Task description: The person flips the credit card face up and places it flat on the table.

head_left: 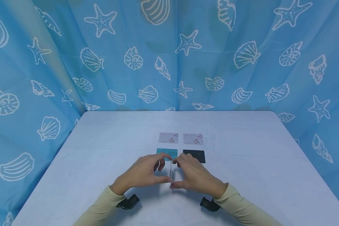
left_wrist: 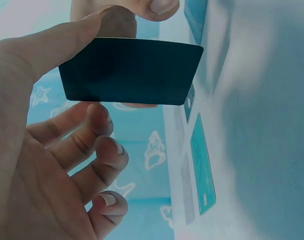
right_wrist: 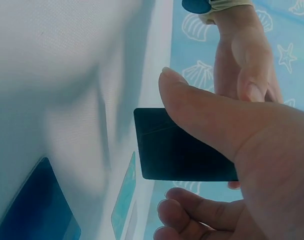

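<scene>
A dark card stands on edge above the table and looks thin in the head view. My left hand pinches it by opposite edges between thumb and index finger, its other fingers loosely bent. My right hand is close on the other side, thumb and fingers spread around the card. In the left wrist view, the right thumb appears apart from the card's edge; its index finger's contact is hard to tell. Behind the hands lie a teal card and a black card, both partly covered in the head view.
Two pale printed cards lie side by side farther back on the white table. A blue curtain with shell and starfish prints hangs behind it. Black devices sit under both wrists.
</scene>
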Demonstrator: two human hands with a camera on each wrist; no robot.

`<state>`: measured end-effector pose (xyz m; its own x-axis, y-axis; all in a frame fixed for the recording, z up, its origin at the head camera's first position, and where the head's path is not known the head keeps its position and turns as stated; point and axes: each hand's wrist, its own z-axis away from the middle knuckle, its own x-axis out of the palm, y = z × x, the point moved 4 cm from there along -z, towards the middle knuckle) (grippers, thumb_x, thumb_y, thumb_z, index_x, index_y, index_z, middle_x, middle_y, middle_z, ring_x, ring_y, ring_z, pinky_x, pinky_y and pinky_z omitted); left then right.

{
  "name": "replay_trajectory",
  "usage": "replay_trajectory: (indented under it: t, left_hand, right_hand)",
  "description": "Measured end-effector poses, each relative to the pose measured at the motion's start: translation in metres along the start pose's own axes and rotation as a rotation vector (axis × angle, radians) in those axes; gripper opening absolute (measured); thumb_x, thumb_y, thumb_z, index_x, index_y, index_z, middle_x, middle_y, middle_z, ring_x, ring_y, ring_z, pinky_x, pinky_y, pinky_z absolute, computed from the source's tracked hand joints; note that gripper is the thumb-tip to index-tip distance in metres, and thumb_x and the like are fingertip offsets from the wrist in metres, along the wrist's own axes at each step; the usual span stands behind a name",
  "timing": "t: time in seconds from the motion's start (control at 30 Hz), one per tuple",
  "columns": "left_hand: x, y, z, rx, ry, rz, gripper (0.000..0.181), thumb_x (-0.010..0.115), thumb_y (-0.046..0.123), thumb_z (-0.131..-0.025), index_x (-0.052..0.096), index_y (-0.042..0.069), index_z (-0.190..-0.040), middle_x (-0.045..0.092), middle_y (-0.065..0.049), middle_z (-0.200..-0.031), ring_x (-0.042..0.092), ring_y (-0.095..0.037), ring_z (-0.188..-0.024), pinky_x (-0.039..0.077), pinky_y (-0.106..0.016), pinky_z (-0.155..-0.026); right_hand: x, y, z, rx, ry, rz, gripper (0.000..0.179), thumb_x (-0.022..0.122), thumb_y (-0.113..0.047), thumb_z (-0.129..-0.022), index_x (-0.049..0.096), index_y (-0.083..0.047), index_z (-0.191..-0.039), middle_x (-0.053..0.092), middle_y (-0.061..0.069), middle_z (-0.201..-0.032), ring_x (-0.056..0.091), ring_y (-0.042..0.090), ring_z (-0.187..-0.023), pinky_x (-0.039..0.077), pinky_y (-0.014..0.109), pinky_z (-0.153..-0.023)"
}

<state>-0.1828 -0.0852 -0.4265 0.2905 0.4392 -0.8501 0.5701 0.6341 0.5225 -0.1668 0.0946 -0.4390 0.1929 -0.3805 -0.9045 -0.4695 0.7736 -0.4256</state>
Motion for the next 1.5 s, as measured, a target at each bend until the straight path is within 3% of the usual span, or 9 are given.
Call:
replay_trajectory:
  t: [0.53,0.83,1.17,1.33,1.5]
  left_hand:
    - [-0.005,0.004,0.001,-0.026,-0.002,0.076,0.059,0.081,0.051,-0.085,0.06,0.028,-0.134,0.065,0.005,-0.085,0.054,-0.01,-0.07,0.038,-0.022,-0.06]
    - [-0.006,0.002,0.002,-0.042,0.003,0.095,0.058,0.082,0.051,-0.084,0.06,0.03,-0.134,0.059,0.012,-0.08,0.056,-0.013,-0.071,0.037,-0.021,-0.06]
    - [-0.009,0.003,0.003,-0.026,0.004,0.098,0.06,0.082,0.051,-0.085,0.06,0.027,-0.136,0.062,0.007,-0.081,0.055,-0.013,-0.071,0.037,-0.022,-0.06]
    - [-0.012,0.002,0.004,-0.021,0.019,0.061,0.063,0.08,0.052,-0.086,0.059,0.025,-0.138,0.059,0.013,-0.083,0.052,-0.007,-0.07,0.037,-0.022,-0.06]
    - [-0.019,0.001,0.006,-0.016,0.038,0.032,0.069,0.08,0.055,-0.085,0.055,0.024,-0.142,0.062,0.007,-0.089,0.058,-0.015,-0.074,0.038,-0.022,-0.059]
  right_hand:
    - [0.003,-0.001,-0.001,0.02,0.014,-0.032,0.071,0.092,-0.05,-0.072,0.065,-0.01,-0.125,0.061,-0.001,-0.105,0.048,0.014,-0.096,0.045,0.038,-0.085]
    - [0.001,-0.002,-0.002,0.039,0.012,-0.039,0.065,0.093,-0.042,-0.074,0.066,-0.009,-0.123,0.062,0.001,-0.105,0.049,0.015,-0.096,0.044,0.039,-0.085]
    - [0.003,-0.002,-0.003,0.007,0.015,-0.025,0.063,0.092,-0.041,-0.075,0.066,-0.009,-0.122,0.062,0.0,-0.104,0.051,0.015,-0.097,0.045,0.04,-0.085]
    - [0.0,-0.003,-0.002,0.008,0.023,-0.009,0.06,0.091,-0.04,-0.077,0.066,-0.008,-0.121,0.062,0.0,-0.104,0.05,0.015,-0.096,0.044,0.039,-0.084]
    - [-0.001,-0.003,-0.002,0.03,0.026,-0.008,0.06,0.091,-0.04,-0.077,0.067,-0.008,-0.121,0.062,0.0,-0.105,0.049,0.015,-0.096,0.044,0.037,-0.084]
